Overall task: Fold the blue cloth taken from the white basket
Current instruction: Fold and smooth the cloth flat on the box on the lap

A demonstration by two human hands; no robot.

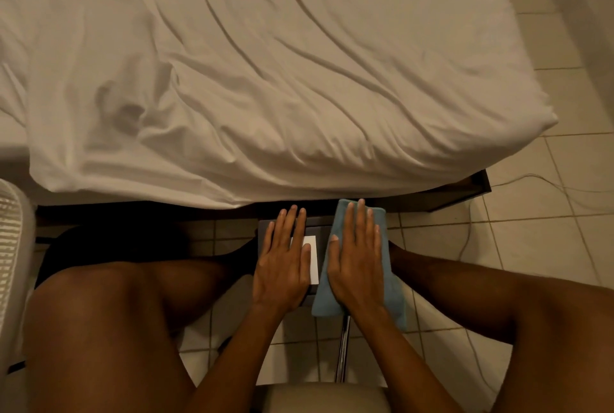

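Observation:
The blue cloth point(324, 299) lies folded into a long narrow strip on the right side of a small dark stool-like surface point(319, 230) between my knees. My right hand point(357, 260) presses flat on top of it, fingers spread and pointing toward the bed. To its left, my left hand point(284, 260) rests flat on the dark surface, partly over a white card point(314, 266), touching no cloth. The white basket point(11, 263) shows only as a ribbed rim at the far left edge.
A bed with a wrinkled white sheet point(265, 64) fills the upper view, its dark frame point(465, 190) just beyond my fingertips. Tiled floor point(548, 230) with a thin cable point(531, 180) lies to the right. A chair seat edge point(319, 396) and metal leg point(344, 346) sit below.

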